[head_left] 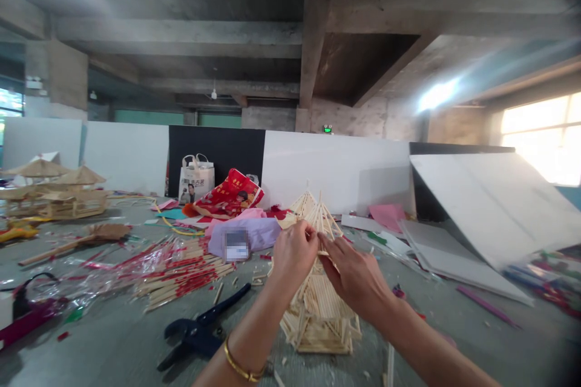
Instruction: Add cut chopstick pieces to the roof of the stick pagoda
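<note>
the stick tower [320,308] stands upright on the grey surface [113,338], just ahead of the person in the lower middle of the view. its long axis runs bottom to top: a wide, square layered base low down, sloped sides narrowing to a peaked roof whose stick tips point up and a little away.

the left hand [294,254] is curled closed at the roof's left slope, fingertips pinched on the thin sticks there. a gold bangle [240,366] sits on its wrist. the right hand [356,278] comes in from the right, thumb and fingers pinched on the roof sticks just beside the left hand; its palm covers part of the tower's right side.

small loose stick bits lie around the base. to the left of the base, near but apart, lie blue-handled cutters [204,326]. further left is a spread of red-wrapped chopstick bundles [181,272] in clear plastic. the bare surface to the right of the base is open. behind the tower a purple cloth [254,233] lies close, with a red bag [229,193] and a white tote bag [196,178] beyond it. white boards [490,205] lean at the far right, well apart, and upright panels close off the back edge. other stick models [54,190] stand at the far left.
</note>
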Motion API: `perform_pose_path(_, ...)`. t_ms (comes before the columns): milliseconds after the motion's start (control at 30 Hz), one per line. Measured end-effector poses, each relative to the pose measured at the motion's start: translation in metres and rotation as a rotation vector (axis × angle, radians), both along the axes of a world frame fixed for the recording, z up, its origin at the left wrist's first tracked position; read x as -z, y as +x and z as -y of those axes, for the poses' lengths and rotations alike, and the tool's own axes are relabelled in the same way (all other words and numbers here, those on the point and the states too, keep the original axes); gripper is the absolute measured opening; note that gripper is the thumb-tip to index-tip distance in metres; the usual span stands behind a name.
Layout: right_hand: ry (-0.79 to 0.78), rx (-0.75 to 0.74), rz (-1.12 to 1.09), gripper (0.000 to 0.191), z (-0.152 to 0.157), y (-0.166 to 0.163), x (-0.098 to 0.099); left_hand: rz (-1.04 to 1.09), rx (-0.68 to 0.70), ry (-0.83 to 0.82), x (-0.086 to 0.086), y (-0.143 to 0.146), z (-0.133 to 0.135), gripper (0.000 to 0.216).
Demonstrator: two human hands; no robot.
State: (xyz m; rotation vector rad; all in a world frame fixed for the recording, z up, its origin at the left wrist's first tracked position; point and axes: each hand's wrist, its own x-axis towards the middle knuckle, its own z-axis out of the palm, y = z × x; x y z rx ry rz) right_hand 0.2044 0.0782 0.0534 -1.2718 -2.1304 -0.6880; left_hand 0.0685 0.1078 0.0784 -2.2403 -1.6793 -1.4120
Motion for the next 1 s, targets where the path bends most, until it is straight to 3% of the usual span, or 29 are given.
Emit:
perform_pose_path(233, -0.005, 0.086, 0.077, 0.036, -0.0017, -0.0043, -0.0021, 0.007, 0.037, 0.057, 0.0036, -0.0033, -0.0004, 0.013)
perform_pose_path(1000, 0.026, 0.118, 0.122, 0.032, -0.0023, -0.0056, -0.0010, 0.014, 0.104, 0.098, 0.0068, -0.0026, 0.0001, 0.023)
